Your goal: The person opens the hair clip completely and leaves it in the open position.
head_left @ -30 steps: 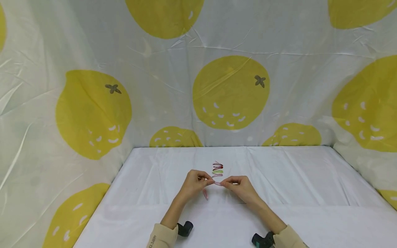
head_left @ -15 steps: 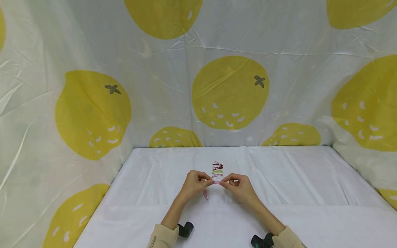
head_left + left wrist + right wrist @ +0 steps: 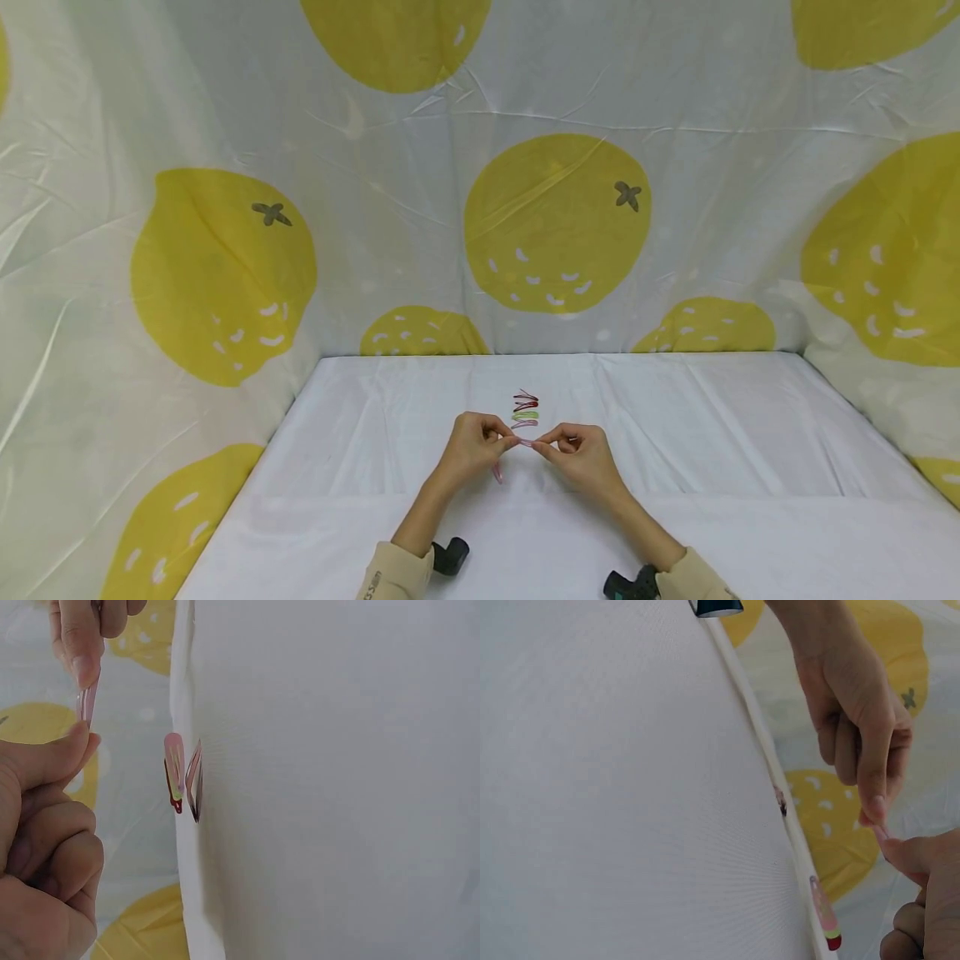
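Between my two hands a pink snap hair clip (image 3: 527, 442) is held above the table. My left hand (image 3: 471, 448) pinches one end with thumb and fingertips. The other end is pinched by my right hand (image 3: 587, 458). In the left wrist view the same pink clip (image 3: 87, 706) spans the gap between the fingertips. Just beyond the hands, a column of hair clips lies on the cloth: dark red ones (image 3: 527, 406), a green one (image 3: 525, 415) and a pink one (image 3: 524, 423). Another pink clip (image 3: 497, 472) lies beside my left hand, partly hidden by it.
A white cloth (image 3: 360, 450) covers the table. Behind and beside it hangs a pale curtain (image 3: 405, 217) printed with yellow fruit. Black wrist devices (image 3: 451, 557) sit near both sleeves.
Both hands stay almost in place, still pinching the pink hair clip. Its angle between the fingertips shifts slightly. The clips on the table have not moved.
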The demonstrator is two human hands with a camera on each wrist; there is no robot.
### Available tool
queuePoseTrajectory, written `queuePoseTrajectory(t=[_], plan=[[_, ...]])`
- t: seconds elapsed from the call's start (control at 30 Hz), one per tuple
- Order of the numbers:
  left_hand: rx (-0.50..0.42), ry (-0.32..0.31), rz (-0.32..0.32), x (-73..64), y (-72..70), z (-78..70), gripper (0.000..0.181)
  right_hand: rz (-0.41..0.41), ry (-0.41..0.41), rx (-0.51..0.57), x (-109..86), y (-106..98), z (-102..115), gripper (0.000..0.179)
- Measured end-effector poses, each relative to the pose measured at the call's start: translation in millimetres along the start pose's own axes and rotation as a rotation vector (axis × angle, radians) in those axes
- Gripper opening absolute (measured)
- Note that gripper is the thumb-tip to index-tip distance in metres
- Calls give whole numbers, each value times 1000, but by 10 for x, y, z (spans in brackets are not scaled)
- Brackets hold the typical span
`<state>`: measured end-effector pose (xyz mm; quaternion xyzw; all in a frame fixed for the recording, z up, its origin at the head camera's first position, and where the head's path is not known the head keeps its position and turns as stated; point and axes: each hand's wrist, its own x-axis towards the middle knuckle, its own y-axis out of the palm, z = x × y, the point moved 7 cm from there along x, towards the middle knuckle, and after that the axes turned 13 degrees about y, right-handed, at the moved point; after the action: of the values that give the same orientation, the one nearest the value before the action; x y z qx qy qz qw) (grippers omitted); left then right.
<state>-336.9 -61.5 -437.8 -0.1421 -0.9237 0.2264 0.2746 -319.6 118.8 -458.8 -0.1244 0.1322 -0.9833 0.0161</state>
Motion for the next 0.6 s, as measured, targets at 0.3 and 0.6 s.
queuePoseTrajectory(t=[0.3,0.6], plan=[[13,35,16,7,45,-50,10,-80,-52,-31,-28,-23,61,10],[32,34,12,11,39,-37,8,-100,-61,-40,-39,-17,101,9]])
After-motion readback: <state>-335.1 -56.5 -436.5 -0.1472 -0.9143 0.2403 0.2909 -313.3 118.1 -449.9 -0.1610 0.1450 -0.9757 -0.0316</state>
